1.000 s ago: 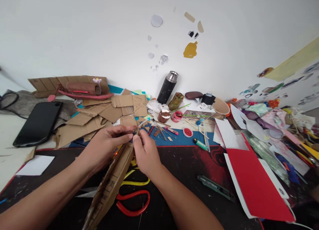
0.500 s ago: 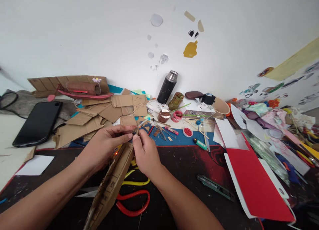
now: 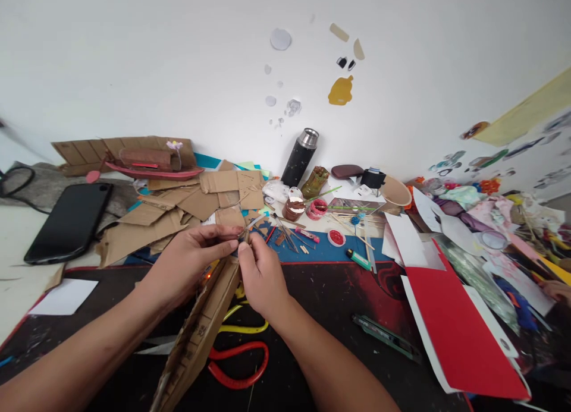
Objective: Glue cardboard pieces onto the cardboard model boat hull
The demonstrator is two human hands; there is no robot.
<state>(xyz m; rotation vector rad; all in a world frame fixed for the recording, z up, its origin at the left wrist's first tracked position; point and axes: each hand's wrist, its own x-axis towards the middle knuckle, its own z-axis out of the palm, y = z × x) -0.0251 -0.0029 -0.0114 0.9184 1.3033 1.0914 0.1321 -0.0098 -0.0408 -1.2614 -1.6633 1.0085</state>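
A long folded cardboard piece [image 3: 200,335] slants from the near edge up to my hands, its far tip pinched between them. My left hand [image 3: 200,251] is closed on the tip from the left, thumb and fingers pressed together. From the other side my right hand [image 3: 261,269] grips the same tip, thumb on top. The exact spot between the fingertips is partly hidden. Under the cardboard lie red-handled scissors [image 3: 241,364] and a yellow-handled tool [image 3: 243,327], both partly covered. A small orange light glows behind the cardboard near my left hand.
Cardboard scraps [image 3: 191,201] and a model boat [image 3: 151,165] sit at the back left, near a black phone [image 3: 69,222]. Paint jars [image 3: 294,208], a black flask [image 3: 301,156] and a green lighter [image 3: 358,258] lie ahead. Rightward are a cutter knife [image 3: 386,337] and red card [image 3: 464,335].
Both hands keep their grip on the cardboard, almost unmoved. At the far right edge, what looks like another person's hand has come into view.
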